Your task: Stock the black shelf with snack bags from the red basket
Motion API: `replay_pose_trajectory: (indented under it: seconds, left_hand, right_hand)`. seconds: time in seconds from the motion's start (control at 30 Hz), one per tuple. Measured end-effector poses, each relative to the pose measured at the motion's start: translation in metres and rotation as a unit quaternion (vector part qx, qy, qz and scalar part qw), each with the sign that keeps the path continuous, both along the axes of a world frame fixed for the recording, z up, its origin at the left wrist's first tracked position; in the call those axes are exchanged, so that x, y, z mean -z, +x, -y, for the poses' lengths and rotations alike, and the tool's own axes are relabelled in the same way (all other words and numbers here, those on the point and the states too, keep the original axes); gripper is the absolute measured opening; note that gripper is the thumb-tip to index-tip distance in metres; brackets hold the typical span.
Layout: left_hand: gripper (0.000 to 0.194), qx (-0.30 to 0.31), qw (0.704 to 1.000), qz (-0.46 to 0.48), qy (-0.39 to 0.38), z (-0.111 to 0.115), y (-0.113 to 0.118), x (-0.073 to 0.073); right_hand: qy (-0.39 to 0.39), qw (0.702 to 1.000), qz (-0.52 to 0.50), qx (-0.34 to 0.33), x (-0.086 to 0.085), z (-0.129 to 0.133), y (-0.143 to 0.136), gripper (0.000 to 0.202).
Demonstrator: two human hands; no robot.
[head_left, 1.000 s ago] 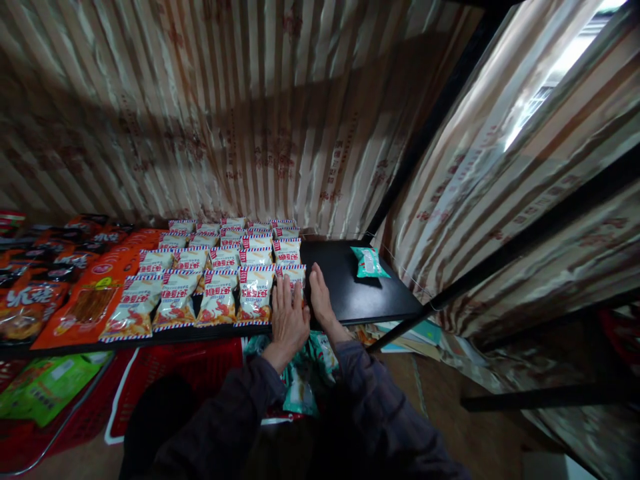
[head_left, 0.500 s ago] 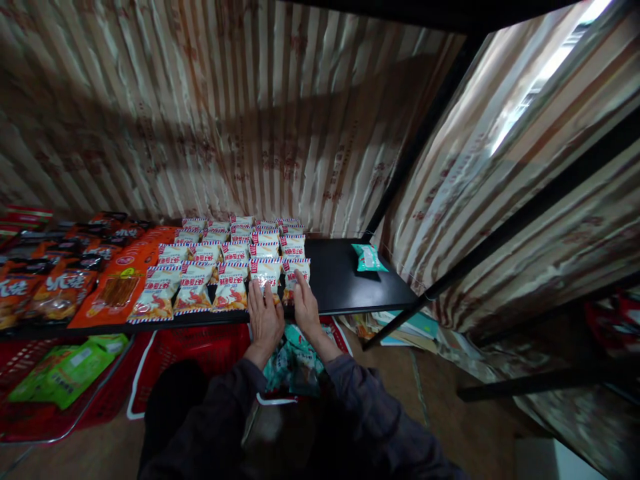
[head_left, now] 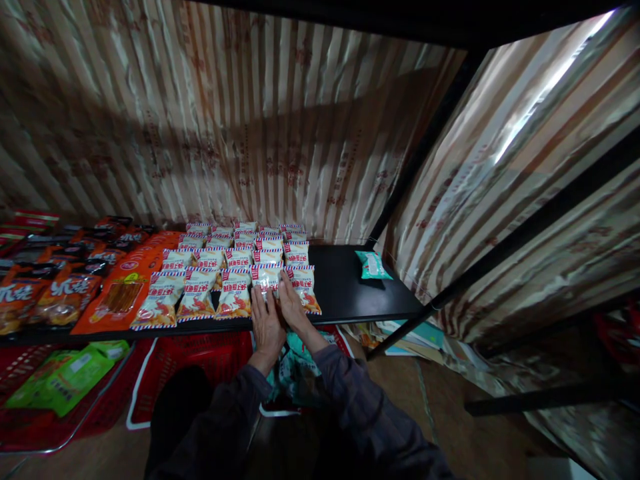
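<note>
Rows of white-and-orange snack bags [head_left: 198, 293] stand on the black shelf [head_left: 350, 293]. My left hand [head_left: 269, 327] rests with its fingers stretched out on the lower front of a snack bag [head_left: 267, 277] in the front row. Beside it, my right hand [head_left: 294, 305] has its fingers extended, lying between that bag and the rightmost front snack bag [head_left: 307, 291]. Both hands partly cover the middle bag. Neither appears to grip anything. To the right, a small teal bag [head_left: 373, 265] lies apart on the shelf.
Orange packets [head_left: 123, 293] and dark-topped orange bags [head_left: 65, 293] fill the shelf's left. Below are red baskets [head_left: 200, 357], one holding green packets [head_left: 75, 373], another teal packets [head_left: 295, 367]. A black diagonal post [head_left: 480, 260] crosses at right, before a striped curtain [head_left: 280, 133].
My right hand has moved left, off the front of the rightmost front bag and close against my left hand. That bag now shows more fully. The camera view has shifted slightly.
</note>
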State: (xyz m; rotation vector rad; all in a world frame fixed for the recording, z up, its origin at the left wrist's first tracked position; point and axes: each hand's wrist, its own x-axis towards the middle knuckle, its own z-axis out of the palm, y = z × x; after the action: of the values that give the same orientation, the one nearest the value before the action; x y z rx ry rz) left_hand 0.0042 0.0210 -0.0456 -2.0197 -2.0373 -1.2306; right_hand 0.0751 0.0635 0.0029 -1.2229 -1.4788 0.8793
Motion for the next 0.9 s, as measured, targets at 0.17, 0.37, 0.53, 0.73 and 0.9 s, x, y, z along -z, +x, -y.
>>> replay_pose_trajectory:
  seconds: [0.17, 0.37, 0.53, 0.73, 0.9]
  left_hand:
    - [0.061, -0.006, 1.000, -0.004, 0.010, 0.000, 0.003, -0.001]
    - [0.058, -0.022, 1.000, -0.005, 0.008, -0.001, 0.005, 0.001]
    - [0.060, -0.018, 1.000, -0.011, 0.014, 0.000, 0.005, -0.002]
    - [0.054, 0.024, 0.999, -0.032, 0.036, 0.014, 0.015, -0.014]
    - [0.058, 0.126, 0.992, -0.013, 0.008, 0.024, 0.043, -0.007]
  right_hand:
    - [-0.019, 1.000, -0.002, 0.011, 0.002, -0.009, 0.003, 0.074]
    - [-0.009, 1.000, 0.006, -0.007, 0.007, -0.015, -0.003, 0.070]
    - [0.027, 0.999, 0.029, 0.035, 0.002, -0.008, 0.003, 0.068]
    - [0.078, 0.982, 0.071, 0.158, 0.004, -0.005, 0.052, 0.069]
    - [0.007, 0.980, 0.076, 0.186, 0.022, -0.007, 0.082, 0.075]
